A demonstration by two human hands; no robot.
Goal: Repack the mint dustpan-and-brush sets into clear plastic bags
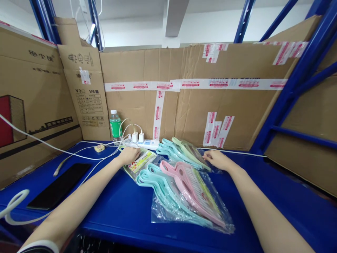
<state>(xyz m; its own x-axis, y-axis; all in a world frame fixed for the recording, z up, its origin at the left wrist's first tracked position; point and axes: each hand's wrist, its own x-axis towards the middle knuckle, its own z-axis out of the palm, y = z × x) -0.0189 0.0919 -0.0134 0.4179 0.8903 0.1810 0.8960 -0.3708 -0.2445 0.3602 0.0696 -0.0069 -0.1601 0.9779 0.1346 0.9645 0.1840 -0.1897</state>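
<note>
In the head view, the left hand [129, 155] is lying flat on a labelled bag [139, 163], and the right hand [217, 160] is resting open beside the bagged combs [192, 189] on the tabletop [126, 218]; a careless push is risking sliding the slippery bags into the power strip [144, 144].

Bright, even overhead light — glare on the plastic bag [164, 211], and lens bowing bends the blue rack upright [295, 75] beside it.
</note>
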